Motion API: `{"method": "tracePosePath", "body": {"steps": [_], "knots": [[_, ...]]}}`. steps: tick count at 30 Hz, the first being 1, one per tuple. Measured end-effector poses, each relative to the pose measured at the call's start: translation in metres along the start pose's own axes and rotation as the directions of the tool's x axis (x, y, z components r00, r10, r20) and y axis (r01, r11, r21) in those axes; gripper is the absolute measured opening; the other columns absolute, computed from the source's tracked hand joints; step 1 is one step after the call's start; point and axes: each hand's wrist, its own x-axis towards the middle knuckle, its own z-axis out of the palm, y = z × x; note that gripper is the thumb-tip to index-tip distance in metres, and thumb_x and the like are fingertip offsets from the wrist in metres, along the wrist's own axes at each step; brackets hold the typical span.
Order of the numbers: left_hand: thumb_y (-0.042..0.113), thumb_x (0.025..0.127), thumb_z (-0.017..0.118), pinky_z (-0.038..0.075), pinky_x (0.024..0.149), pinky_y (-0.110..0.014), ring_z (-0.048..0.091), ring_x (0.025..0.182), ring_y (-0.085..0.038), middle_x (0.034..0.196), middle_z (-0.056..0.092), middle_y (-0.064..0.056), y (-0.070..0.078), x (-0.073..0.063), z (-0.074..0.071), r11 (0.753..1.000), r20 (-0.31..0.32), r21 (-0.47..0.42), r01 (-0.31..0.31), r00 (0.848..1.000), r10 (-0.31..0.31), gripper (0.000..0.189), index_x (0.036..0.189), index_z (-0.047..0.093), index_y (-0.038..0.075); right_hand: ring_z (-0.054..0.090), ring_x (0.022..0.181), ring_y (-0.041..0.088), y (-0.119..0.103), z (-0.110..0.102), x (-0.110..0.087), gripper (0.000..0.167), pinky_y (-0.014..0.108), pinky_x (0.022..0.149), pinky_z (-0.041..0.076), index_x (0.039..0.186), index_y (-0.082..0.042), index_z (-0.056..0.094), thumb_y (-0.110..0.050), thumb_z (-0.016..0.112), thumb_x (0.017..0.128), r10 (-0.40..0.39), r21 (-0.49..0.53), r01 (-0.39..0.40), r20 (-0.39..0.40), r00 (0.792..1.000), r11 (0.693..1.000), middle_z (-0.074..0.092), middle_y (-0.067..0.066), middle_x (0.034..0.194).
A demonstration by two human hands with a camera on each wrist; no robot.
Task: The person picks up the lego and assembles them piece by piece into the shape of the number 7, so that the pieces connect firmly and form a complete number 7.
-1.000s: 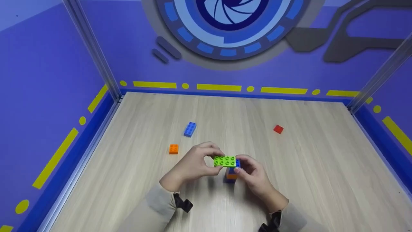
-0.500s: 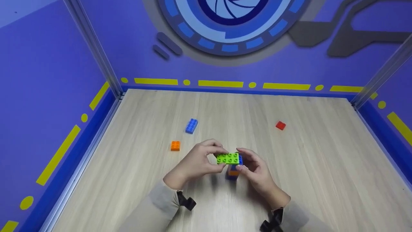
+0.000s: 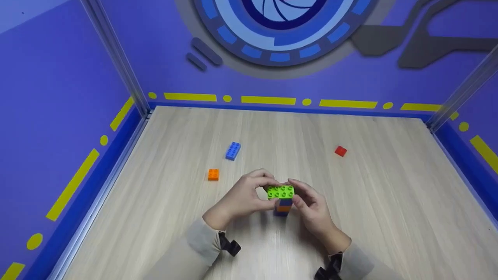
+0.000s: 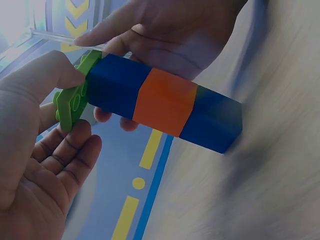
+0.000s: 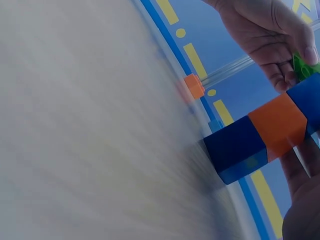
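A tower of toy building bricks stands upright on the table, with an orange brick (image 4: 165,102) between a lower blue brick (image 4: 212,120) and an upper blue brick (image 4: 117,82). My left hand (image 3: 243,196) pinches a flat green brick (image 3: 281,191) between thumb and fingers. That green brick lies over the tower's top, touching it at least partly; in the left wrist view it looks slightly tilted. My right hand (image 3: 317,212) holds the tower near its upper end, thumb in front and fingers behind. Whether the studs are fully joined is hidden.
Beyond the left hand lie a loose blue brick (image 3: 233,151) and a small orange brick (image 3: 213,174). A small red brick (image 3: 341,151) is at the back right of the wooden table (image 3: 389,186). Blue-purple panels (image 3: 155,58) enclose the back and sides.
My left hand has moved right with the green brick, which now covers the upper blue brick's studs. The right hand stays at the tower. The head view has shifted slightly.
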Motion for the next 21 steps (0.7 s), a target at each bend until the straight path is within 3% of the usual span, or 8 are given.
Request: {"method": "tracePosePath", "body": {"steps": [3, 6, 13, 18, 21], "knots": [[0.013, 0.093, 0.088, 0.064, 0.1, -0.045, 0.067, 0.106, -0.011, 0.118, 0.073, -0.006, -0.001, 0.001, 0.002, 1.0, -0.01, -0.011, 0.007, 1.0, -0.007, 0.033, 0.125, 0.085, 0.01, 0.072, 0.12, 0.006, 0.0, 0.003, 0.001, 0.038, 0.02, 0.102, 0.061, 0.145, 0.015, 0.06, 0.017, 0.054, 0.108, -0.015, 0.025, 0.015, -0.014, 1.0, 1.0, 0.075, -0.005, 0.139], [0.013, 0.092, 0.087, 0.062, 0.103, -0.044, 0.066, 0.108, -0.012, 0.12, 0.073, -0.006, -0.001, 0.002, 0.006, 0.999, -0.025, -0.024, 0.021, 0.999, -0.022, 0.031, 0.122, 0.082, 0.01, 0.071, 0.115, 0.006, -0.001, 0.006, 0.002, 0.034, 0.021, 0.097, 0.062, 0.139, 0.016, 0.062, 0.019, 0.054, 0.106, -0.003, 0.035, 0.004, -0.03, 1.0, 0.999, 0.075, -0.004, 0.134], [0.02, 0.101, 0.079, 0.054, 0.106, -0.031, 0.061, 0.114, -0.01, 0.128, 0.068, -0.005, -0.004, 0.001, 0.025, 0.985, -0.052, -0.149, 0.088, 0.994, -0.097, 0.03, 0.128, 0.071, 0.01, 0.071, 0.116, 0.007, -0.001, 0.007, 0.004, 0.033, 0.021, 0.098, 0.061, 0.137, 0.017, 0.06, 0.019, 0.055, 0.105, 0.043, 0.042, -0.042, -0.033, 0.999, 0.998, 0.074, -0.004, 0.133], [0.021, 0.104, 0.077, 0.054, 0.098, -0.026, 0.059, 0.116, -0.011, 0.13, 0.066, -0.01, -0.011, -0.001, 0.041, 0.96, -0.114, -0.273, 0.068, 0.988, -0.102, 0.029, 0.128, 0.07, 0.007, 0.071, 0.117, 0.006, 0.0, 0.005, 0.005, 0.033, 0.02, 0.1, 0.061, 0.137, 0.02, 0.057, 0.02, 0.053, 0.104, 0.023, 0.064, -0.023, -0.012, 1.0, 0.998, 0.073, -0.004, 0.134], [0.018, 0.103, 0.076, 0.055, 0.1, -0.027, 0.058, 0.12, -0.012, 0.13, 0.064, -0.014, -0.014, -0.002, 0.048, 0.942, -0.148, -0.334, 0.044, 0.984, -0.099, 0.029, 0.128, 0.069, 0.004, 0.071, 0.117, 0.006, 0.0, 0.004, 0.006, 0.033, 0.02, 0.099, 0.061, 0.136, 0.021, 0.057, 0.021, 0.053, 0.103, 0.009, 0.078, -0.009, -0.003, 1.0, 0.997, 0.073, -0.004, 0.134]]}}
